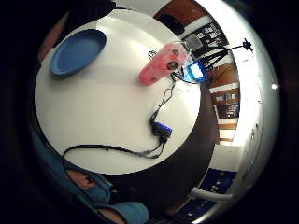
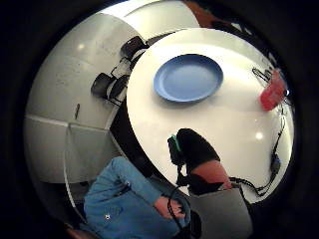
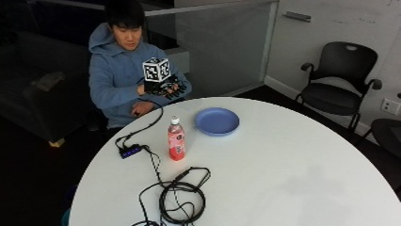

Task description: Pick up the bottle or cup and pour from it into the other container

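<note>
While the person in a blue hoodie (image 3: 116, 75) sits at the far edge of the round white table (image 3: 282, 174), the gloved right hand (image 3: 166, 88) is held up in front of the chest, above the table edge, well apart from everything on the tabletop. Fingers look spread and a bit curled, holding nothing. Bare left hand (image 3: 141, 108) rests low by the table edge, near the black cable (image 3: 145, 123) that runs to a small black hub w/ blue lights (image 3: 131, 151). Pink bottle (image 3: 176, 140), white cap on, stands upright on the table, just beside the hub's cable and between hub and blue plate (image 3: 217, 121); it touches neither. Plate sits flat, near the person's side of the table, apart from the bottle. A coil of black cable (image 3: 180, 197) lies on the table toward the near edge, w/ a lead running up past the bottle. Both palm views look down on the tabletop from above: plate and bottle show well apart, bottle next to the cable. Behind, at the wall, a black office chair (image 3: 338, 84) stands off the table.
</note>
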Demonstrator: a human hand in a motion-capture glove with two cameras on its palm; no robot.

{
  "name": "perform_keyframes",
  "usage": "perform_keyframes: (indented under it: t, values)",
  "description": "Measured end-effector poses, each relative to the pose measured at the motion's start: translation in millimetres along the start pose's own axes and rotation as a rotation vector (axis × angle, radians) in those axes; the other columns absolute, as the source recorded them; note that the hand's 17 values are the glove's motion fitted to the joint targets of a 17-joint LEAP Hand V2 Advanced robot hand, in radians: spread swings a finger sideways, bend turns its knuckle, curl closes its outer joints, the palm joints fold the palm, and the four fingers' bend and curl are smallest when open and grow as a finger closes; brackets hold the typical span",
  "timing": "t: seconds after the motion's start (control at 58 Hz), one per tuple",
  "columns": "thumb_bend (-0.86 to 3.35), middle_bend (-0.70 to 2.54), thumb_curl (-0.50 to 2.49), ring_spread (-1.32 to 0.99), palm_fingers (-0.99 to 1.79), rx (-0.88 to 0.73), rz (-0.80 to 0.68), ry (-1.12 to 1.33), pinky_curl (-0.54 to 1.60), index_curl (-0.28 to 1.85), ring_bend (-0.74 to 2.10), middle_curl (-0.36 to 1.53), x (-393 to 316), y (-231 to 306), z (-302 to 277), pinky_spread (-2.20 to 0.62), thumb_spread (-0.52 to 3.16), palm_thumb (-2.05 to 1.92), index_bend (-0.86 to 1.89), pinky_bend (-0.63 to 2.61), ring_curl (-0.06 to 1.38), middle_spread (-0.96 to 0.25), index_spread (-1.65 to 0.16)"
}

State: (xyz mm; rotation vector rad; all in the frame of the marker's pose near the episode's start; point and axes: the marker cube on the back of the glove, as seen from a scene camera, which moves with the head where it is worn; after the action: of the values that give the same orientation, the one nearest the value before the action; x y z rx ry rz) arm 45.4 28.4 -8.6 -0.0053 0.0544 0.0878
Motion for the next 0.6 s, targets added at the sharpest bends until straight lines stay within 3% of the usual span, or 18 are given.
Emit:
perform_keyframes:
  t: [0.293,0.603]
  values:
    - [-0.02,0.17,0.31,0.07,0.14,0.048,0.094,0.023,0.24,0.28,0.35,0.20,62.5,21.1,-10.1,0.17,1.00,0.57,0.17,0.60,0.23,-0.05,-0.40]
    - [-0.02,0.19,0.34,0.06,0.19,0.246,0.194,-0.164,0.25,0.27,0.39,0.25,149.5,36.2,-13.1,0.17,0.99,0.59,0.14,0.60,0.26,-0.04,-0.36]
